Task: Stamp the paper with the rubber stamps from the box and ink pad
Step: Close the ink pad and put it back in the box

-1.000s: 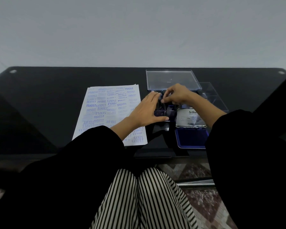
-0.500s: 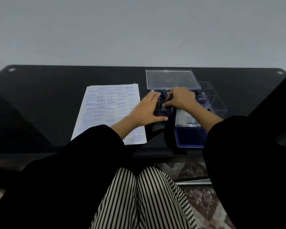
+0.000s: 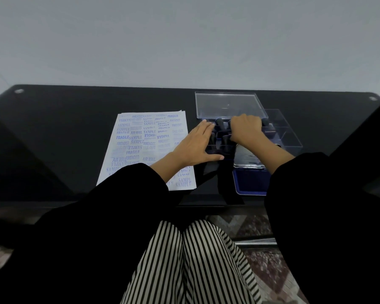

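Resting flat, your left hand point(image 3: 195, 144) lies with fingers extended and together, palm down, against the left wall of the clear plastic box point(image 3: 283, 132); it grips nothing, and its thumb stretches along the box's near edge. Your right hand point(image 3: 246, 130) is curled knuckles-up over the dark rubber stamps point(image 3: 225, 141) standing in the box. Its fingertips are hidden among the rounded handles, so you cannot be credited with a confirmed hold on any stamp.

The box is rigid, transparent and rectangular, divided into compartments; those at its right end show only bare clear walls. Its matching clear lid point(image 3: 228, 105) lies just behind it, shallow and flat. The stamps are black, with rounded knob tops, upright and packed close in the box's left part.

The paper point(image 3: 145, 139) lies to the left of the box, a white sheet, or thin stack, crowded with blue impressions reading SAMPLE, FRAGILE, AMENDED and AIR MAIL at varied angles. Your left sleeve covers its near right corner.

The ink pad point(image 3: 249, 183) sits near the table's front edge, blue and rectangular, its shiny metal lid point(image 3: 246, 159) hinged open behind it, beside the box. The table point(image 3: 75, 128) is glossy black with rounded corners.
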